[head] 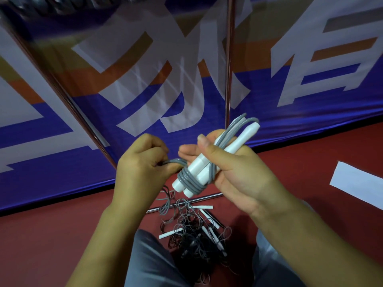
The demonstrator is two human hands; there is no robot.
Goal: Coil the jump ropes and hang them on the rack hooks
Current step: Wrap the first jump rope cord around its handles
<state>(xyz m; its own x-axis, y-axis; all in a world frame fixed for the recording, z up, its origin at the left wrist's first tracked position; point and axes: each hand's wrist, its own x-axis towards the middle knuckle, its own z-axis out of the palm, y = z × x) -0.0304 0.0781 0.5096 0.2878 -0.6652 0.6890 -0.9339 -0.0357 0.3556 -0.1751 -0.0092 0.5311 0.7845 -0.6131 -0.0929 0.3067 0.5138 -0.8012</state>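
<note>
Grey plastic jump rope (187, 180) is mid-coil: the right hand (234, 162) clamps its two white handles (199, 172), while the left hand (143, 164) pinches the tail. Next, I judge, tuck that end, then find a hook.

Your single head camera looks forward and down, close above your left hand (143, 164) and right hand (234, 162), with the floor (62, 235) beneath them

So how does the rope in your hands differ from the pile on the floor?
The held rope is wound tightly round its two white handles; the floor pile lies loose and tangled. The held rope's cord is grey; the pile mixes grey and black cords. Both have white handles.
</note>
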